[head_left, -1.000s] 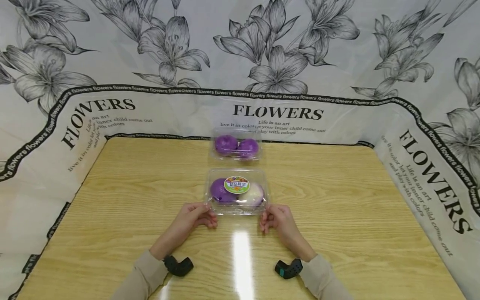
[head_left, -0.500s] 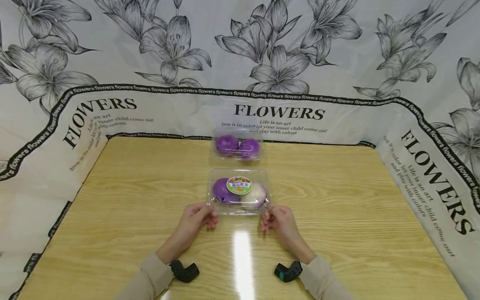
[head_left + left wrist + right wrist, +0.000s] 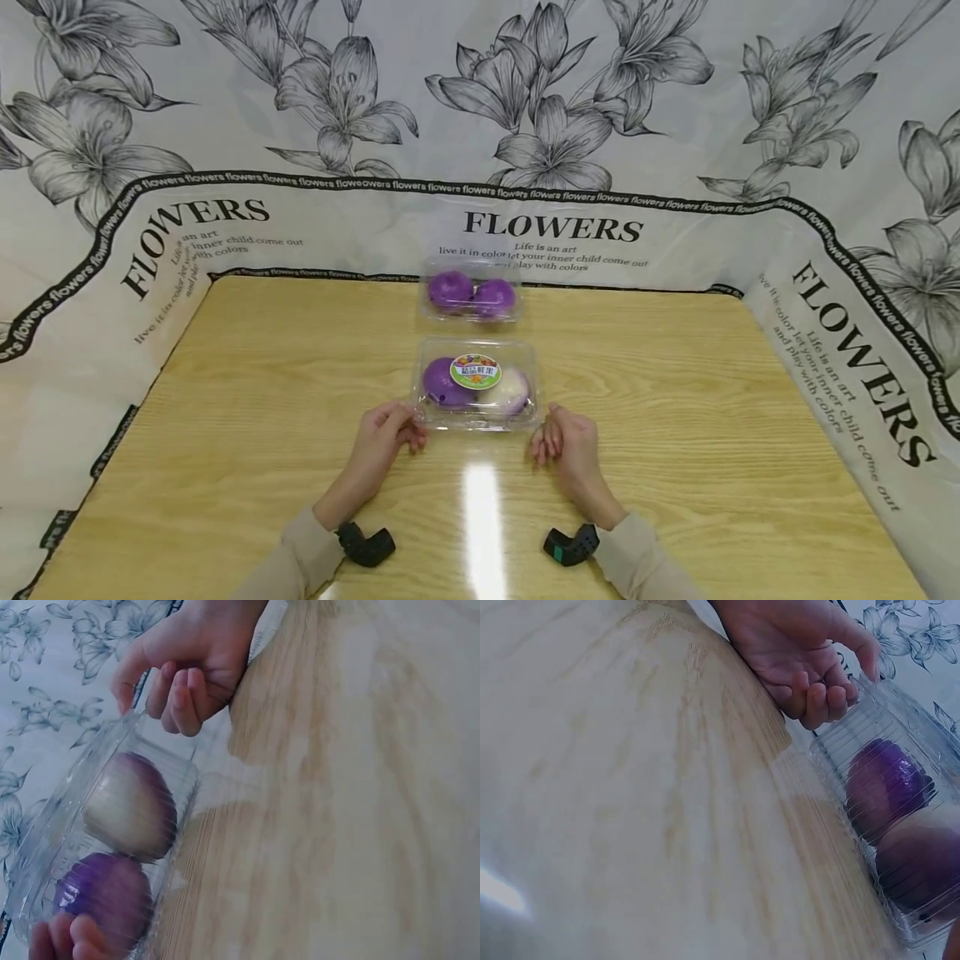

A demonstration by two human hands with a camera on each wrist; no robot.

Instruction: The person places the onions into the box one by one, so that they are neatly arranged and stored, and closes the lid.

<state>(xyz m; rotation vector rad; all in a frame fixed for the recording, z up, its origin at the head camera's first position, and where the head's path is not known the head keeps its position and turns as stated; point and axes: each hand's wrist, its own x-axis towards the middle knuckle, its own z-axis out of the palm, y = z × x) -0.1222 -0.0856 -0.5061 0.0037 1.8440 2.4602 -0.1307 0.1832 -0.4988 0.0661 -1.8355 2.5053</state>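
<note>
A clear plastic clamshell box (image 3: 474,417) with a round fruit label (image 3: 476,372) on its lid lies on the table. It contains a round purple item (image 3: 442,383) and a pale, purple-edged one (image 3: 510,390), of a kind I cannot tell. My left hand (image 3: 381,435) pinches the box's near left corner, with its thumb on the rim and the other fingers curled. Off the near right corner, my right hand (image 3: 573,446) has loosely curled fingers and appears to hold nothing. The left wrist view shows the right hand (image 3: 191,664) with its thumb close to the lid corner.
A second clear box (image 3: 471,317) with two purple round items stands behind the first, against the back curtain (image 3: 555,208). The flower-printed cloth hangs along the back and both sides of the wooden table (image 3: 675,400). Each sleeve bears a black wrist device (image 3: 366,546).
The right hand has shifted slightly right, away from the box's near right corner, which it was pinching before. The left hand stays at its corner. The box has barely moved.
</note>
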